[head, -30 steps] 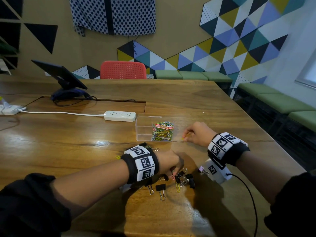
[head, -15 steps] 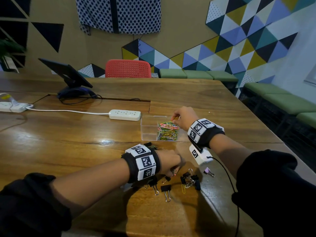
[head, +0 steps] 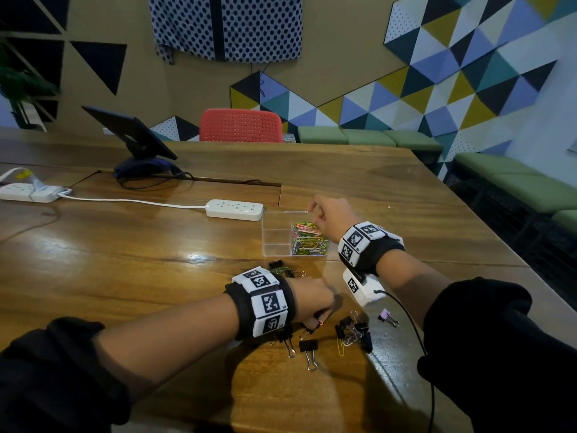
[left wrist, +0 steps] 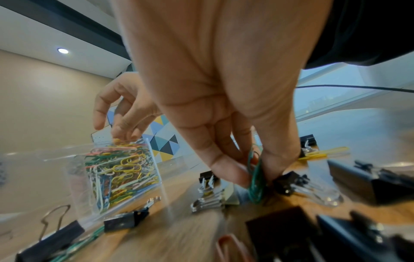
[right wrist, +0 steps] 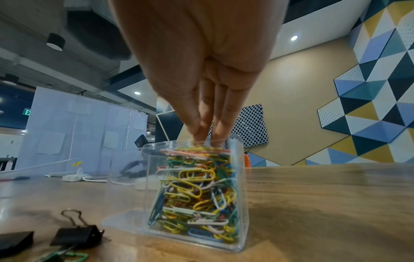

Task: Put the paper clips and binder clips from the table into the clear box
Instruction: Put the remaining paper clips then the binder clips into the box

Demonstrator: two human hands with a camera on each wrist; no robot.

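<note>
The clear box [head: 274, 242] stands mid-table; its right compartment holds a heap of coloured paper clips [head: 307, 242] [right wrist: 197, 186], its left one looks empty. My right hand [head: 315, 210] [right wrist: 206, 140] hangs over that heap, fingertips down at the box's rim, pinching a yellow paper clip [left wrist: 116, 141]. Nearer me, my left hand [head: 318, 320] [left wrist: 253, 175] is down among loose black binder clips [head: 352, 331] and pinches green paper clips [left wrist: 256, 179] between thumb and fingers. A purple binder clip [head: 387, 317] and a yellow paper clip [head: 341, 348] lie on the table.
A white power strip [head: 234, 210] lies just left of the box, its cord running to a second strip [head: 29, 192]. A tablet on a stand [head: 134, 135] and a red chair [head: 240, 125] are at the far side. More binder clips [head: 281, 265] sit in front of the box.
My right hand has gone from the table by the box's front right corner up and over the box's right compartment. My left hand has stayed at the binder clips.
</note>
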